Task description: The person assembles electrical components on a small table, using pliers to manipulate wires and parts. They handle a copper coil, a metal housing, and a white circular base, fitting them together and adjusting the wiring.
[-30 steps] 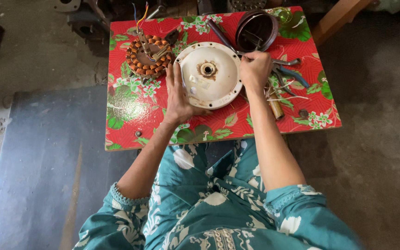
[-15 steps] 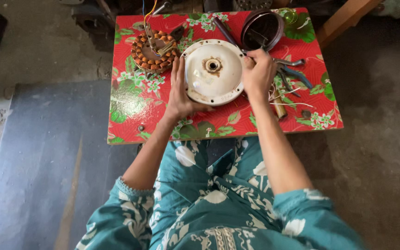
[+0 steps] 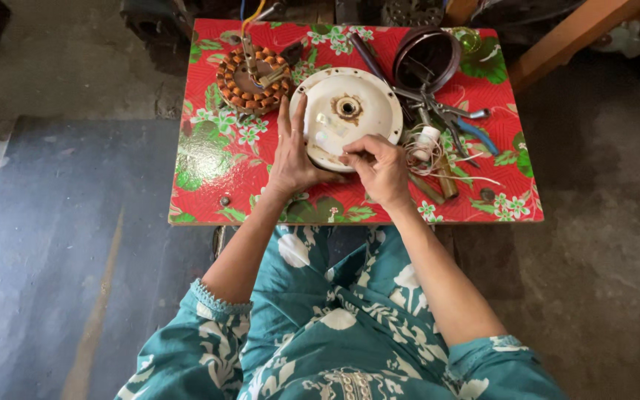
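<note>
A round cream-white metal motor cover (image 3: 350, 111) with a rusty centre hole lies on a small table with a red floral cloth (image 3: 209, 159). My left hand (image 3: 290, 152) rests flat against the cover's left rim, fingers spread upward. My right hand (image 3: 381, 167) is at the cover's near edge, fingertips pinched together on the rim; whether it holds something small cannot be told. A copper-wound stator (image 3: 253, 78) with wires sits at the table's back left.
A dark round ring-shaped part (image 3: 427, 59) lies at the back right. Pliers with blue handles (image 3: 468, 126), a screwdriver, white string and a small white piece (image 3: 427, 141) are scattered to the right. A grey mat covers the floor on the left; a wooden beam (image 3: 564, 41) stands at the far right.
My right hand moved from the cover's far right rim down to its near edge. My left hand stayed on the left rim. The camera shifted closer.
</note>
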